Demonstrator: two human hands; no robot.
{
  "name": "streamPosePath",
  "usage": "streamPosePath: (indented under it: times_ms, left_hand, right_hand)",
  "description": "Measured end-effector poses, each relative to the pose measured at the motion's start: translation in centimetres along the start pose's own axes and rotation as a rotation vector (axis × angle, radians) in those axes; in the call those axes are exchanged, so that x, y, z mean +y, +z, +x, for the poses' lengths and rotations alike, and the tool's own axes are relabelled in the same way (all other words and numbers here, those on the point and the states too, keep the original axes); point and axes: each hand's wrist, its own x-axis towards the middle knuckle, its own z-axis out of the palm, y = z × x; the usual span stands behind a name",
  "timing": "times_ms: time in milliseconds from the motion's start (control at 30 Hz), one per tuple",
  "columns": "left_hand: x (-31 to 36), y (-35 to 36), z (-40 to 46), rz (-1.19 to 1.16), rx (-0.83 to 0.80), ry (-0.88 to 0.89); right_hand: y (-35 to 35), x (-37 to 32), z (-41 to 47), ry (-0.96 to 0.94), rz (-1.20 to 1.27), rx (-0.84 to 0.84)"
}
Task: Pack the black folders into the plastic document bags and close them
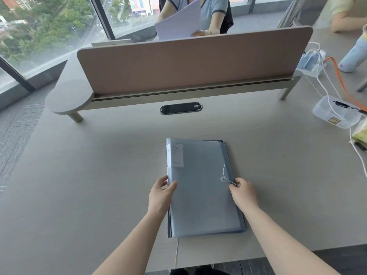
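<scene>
A translucent blue-grey plastic document bag (pixel 200 187) lies flat in the middle of the table, with a white label reading "20" at its top left. Dark edges of a black folder (pixel 169 223) show under it along the left side and at the top right corner. A round button (pixel 223 179) sits near the bag's right edge, with a white string (pixel 230 182) running from it. My right hand (pixel 241 188) pinches that string just right of the button. My left hand (pixel 163 188) grips the bag's left edge, thumb on top.
A pink divider panel (pixel 190 62) on a raised shelf crosses the table behind the bag. A clear plastic box (pixel 335 112), white cables, an orange strap and a pale bottle (pixel 355 54) lie at the right. A person across the divider holds a sheet of paper.
</scene>
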Motion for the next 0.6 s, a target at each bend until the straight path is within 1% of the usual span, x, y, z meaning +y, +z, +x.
streamPosePath:
  times_ms: [433, 467, 600]
  left_hand:
    - [0.36, -0.43, 0.28, 0.027, -0.029, 0.028]
    - [0.34, -0.43, 0.41, 0.033, -0.028, 0.025]
    - [-0.04, -0.93, 0.27, 0.039, -0.023, 0.037]
  right_hand:
    - [-0.22, 0.01, -0.27, 0.009, -0.005, -0.016]
    - [-0.43, -0.15, -0.46, 0.036, -0.003, -0.030]
    - [-0.74, 0.53, -0.81, 0.064, 0.001, 0.006]
